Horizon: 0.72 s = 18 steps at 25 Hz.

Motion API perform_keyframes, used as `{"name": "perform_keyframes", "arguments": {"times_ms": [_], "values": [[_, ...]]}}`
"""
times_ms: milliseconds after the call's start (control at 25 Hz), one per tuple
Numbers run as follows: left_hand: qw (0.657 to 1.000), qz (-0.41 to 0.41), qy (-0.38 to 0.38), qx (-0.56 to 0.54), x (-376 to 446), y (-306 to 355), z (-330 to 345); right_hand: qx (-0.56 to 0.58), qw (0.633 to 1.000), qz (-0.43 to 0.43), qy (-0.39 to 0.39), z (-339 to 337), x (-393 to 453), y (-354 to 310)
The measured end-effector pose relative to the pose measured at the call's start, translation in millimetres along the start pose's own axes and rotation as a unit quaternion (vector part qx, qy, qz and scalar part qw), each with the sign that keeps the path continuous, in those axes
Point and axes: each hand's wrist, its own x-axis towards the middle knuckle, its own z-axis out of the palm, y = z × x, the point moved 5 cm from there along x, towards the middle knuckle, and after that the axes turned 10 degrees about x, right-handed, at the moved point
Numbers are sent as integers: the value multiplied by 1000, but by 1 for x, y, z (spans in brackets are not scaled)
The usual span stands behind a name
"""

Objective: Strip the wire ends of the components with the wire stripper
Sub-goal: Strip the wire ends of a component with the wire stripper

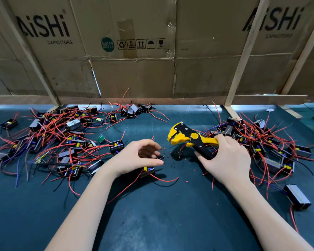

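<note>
My right hand (225, 158) grips the handles of a yellow and black wire stripper (187, 137), whose jaws point left and hang just above the mat. My left hand (138, 156) hovers over a small black component (148, 170) with red and black wires. Its thumb and fingers pinch a thin black wire (161, 157) that ends in bare strands. The component lies on the mat under my palm, partly hidden. A red wire (163, 179) curls out from it to the right.
A dark green mat (161, 214) covers the table. Piles of black components with red, blue and black wires lie at the left (62, 138) and right (272, 147). Cardboard boxes (134, 51) and wooden slats wall the back. Bits of cut insulation (178, 154) dot the mat.
</note>
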Motion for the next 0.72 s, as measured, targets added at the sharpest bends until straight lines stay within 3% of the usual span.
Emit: {"name": "perform_keyframes", "arguments": {"times_ms": [360, 720], "values": [[998, 3, -37, 44, -3, -2, -8, -13, 996, -88, 10, 2, -4, -23], [998, -8, 28, 53, 1, -8, -10, -19, 993, -115, -1, 7, -9, -29]]}}
